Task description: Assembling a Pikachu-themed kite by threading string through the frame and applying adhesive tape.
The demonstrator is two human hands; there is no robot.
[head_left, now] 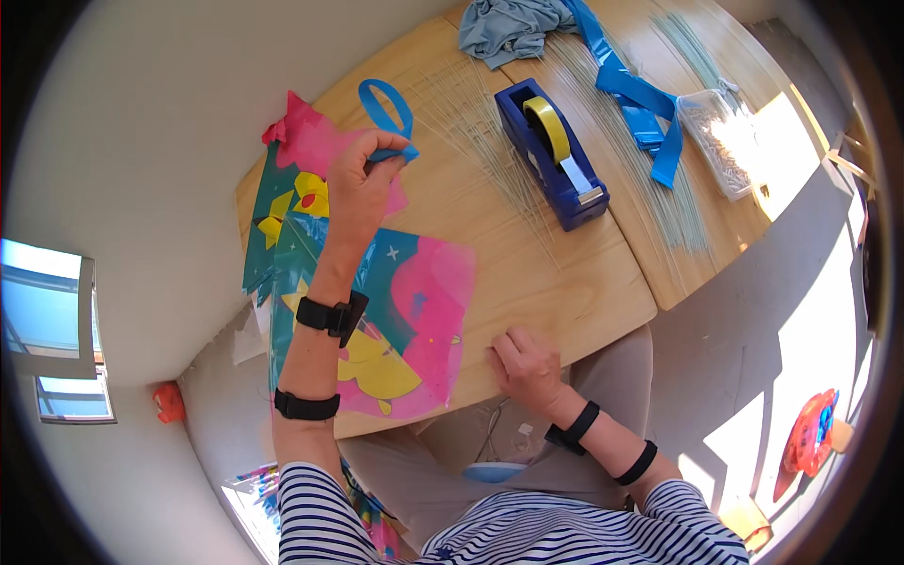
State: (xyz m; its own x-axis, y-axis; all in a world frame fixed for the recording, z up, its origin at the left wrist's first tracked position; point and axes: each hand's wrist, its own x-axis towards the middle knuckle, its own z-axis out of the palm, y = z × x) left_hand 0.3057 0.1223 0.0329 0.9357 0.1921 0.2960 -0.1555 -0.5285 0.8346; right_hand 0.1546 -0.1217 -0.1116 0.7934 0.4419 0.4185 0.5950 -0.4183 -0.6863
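Note:
My left hand (361, 184) is pinched on a blue ribbon (407, 111), which stands up in a loop above the fingers. Below that arm lies a thin, shiny printed sheet (443, 282) in pink, teal and yellow, like a kite's skin. It spreads over the table's left part and hangs past the edge, partly hidden by my forearm. At the table's near edge, right of the sheet, my right hand (527, 372) rests with its fingers curled in. Whatever those fingers may hold is hidden.
On the wooden table (584, 282) stands a dark blue tape dispenser (556, 155) with a yellow roll. Around it lie thin pale sticks (673, 207), a folded blue strip (640, 94), a clear box (720, 141) of small pieces and a grey-blue cloth (513, 28).

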